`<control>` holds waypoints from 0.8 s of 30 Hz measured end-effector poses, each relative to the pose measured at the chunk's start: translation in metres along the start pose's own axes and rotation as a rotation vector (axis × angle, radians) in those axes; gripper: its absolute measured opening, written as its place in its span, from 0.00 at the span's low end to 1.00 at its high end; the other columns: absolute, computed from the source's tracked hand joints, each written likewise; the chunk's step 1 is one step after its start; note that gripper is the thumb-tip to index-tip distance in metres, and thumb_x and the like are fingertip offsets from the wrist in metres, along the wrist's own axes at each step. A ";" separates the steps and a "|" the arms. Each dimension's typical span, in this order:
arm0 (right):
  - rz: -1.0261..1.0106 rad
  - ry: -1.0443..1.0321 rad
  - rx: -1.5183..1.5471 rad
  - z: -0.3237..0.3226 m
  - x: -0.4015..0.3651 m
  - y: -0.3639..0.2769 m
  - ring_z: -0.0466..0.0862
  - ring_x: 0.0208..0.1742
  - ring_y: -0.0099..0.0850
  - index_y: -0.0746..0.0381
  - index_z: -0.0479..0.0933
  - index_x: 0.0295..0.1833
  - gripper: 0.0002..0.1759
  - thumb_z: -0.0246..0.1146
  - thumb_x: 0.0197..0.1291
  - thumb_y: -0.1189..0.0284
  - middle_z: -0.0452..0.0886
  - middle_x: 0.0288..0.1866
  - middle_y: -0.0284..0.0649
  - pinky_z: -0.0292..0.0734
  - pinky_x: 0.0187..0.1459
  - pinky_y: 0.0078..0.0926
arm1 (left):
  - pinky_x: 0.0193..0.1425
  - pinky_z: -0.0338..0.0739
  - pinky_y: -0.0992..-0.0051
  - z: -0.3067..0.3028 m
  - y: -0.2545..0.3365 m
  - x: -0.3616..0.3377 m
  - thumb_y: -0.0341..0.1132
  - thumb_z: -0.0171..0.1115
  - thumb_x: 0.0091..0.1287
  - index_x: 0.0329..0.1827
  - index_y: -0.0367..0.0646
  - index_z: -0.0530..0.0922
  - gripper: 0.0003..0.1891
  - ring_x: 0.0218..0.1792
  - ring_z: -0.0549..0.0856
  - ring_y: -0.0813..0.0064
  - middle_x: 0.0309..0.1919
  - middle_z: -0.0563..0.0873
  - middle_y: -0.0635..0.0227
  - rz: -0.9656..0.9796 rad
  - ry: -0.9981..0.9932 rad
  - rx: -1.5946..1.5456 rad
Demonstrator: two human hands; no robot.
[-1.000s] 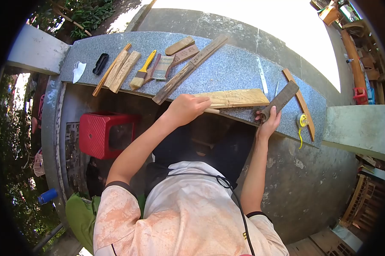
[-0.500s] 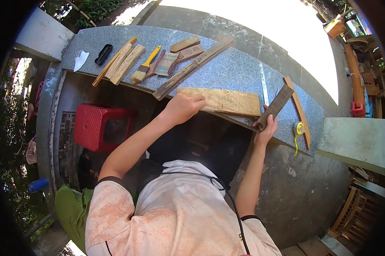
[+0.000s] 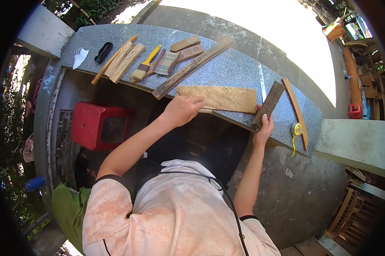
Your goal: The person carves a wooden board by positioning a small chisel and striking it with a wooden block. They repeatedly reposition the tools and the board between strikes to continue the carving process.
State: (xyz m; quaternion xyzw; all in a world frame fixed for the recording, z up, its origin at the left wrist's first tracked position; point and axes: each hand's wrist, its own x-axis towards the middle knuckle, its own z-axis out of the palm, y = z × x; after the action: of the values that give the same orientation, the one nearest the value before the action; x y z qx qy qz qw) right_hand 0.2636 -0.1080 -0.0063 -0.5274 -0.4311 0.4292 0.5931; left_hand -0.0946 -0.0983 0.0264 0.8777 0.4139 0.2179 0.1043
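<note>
My left hand (image 3: 183, 111) is closed at the left end of a flat, light-brown wooden board (image 3: 235, 99), which lies along the front edge of the stone counter (image 3: 239, 64). A thin pale strip (image 3: 206, 111) shows below the board beside my fingertips. My right hand (image 3: 264, 130) grips the lower end of a dark wooden block (image 3: 270, 102), fingers behind it and thumb along its right side. The block stands slanted, its upper end leaning right, close to the board's right end.
Along the counter lie a yellow-handled paintbrush (image 3: 147, 62), sandpaper (image 3: 166, 64), a long wooden strip (image 3: 192, 66), light wood pieces (image 3: 126, 63), a metal ruler (image 3: 262, 81), a curved wooden strip (image 3: 296, 113) and a yellow tape measure (image 3: 296, 129). Below stands a red stool (image 3: 90, 126).
The board has tipped slightly, so its lower edge shows less. The dark block has shifted a little left and turned slightly in my right hand. My left hand stays at the board's left end.
</note>
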 end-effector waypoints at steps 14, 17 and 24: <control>0.010 0.029 -0.035 0.007 0.001 -0.005 0.84 0.71 0.39 0.73 0.76 0.73 0.25 0.56 0.80 0.67 0.86 0.68 0.52 0.74 0.76 0.37 | 0.48 0.76 0.72 0.023 0.027 0.096 0.41 0.67 0.84 0.59 0.37 0.86 0.15 0.38 0.79 0.79 0.33 0.78 0.73 -0.297 0.481 -0.784; 0.009 0.035 -0.055 0.007 0.000 -0.005 0.85 0.70 0.38 0.73 0.76 0.72 0.25 0.57 0.81 0.66 0.86 0.68 0.52 0.74 0.75 0.37 | 0.47 0.77 0.77 0.039 0.020 0.105 0.41 0.68 0.83 0.65 0.39 0.88 0.17 0.37 0.82 0.79 0.35 0.82 0.74 -0.444 0.449 -0.905; 0.020 0.059 0.007 0.010 0.000 -0.008 0.85 0.70 0.38 0.72 0.76 0.72 0.25 0.58 0.82 0.65 0.86 0.68 0.51 0.75 0.75 0.38 | 0.57 0.90 0.70 0.074 0.004 0.108 0.33 0.62 0.86 0.58 0.34 0.80 0.10 0.55 0.94 0.64 0.55 0.92 0.51 -0.534 0.483 -1.498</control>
State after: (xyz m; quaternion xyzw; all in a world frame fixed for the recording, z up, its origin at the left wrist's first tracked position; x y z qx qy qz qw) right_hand 0.2546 -0.1062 0.0020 -0.5421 -0.4064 0.4209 0.6032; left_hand 0.0036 -0.0172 -0.0053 0.3775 0.3646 0.5860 0.6174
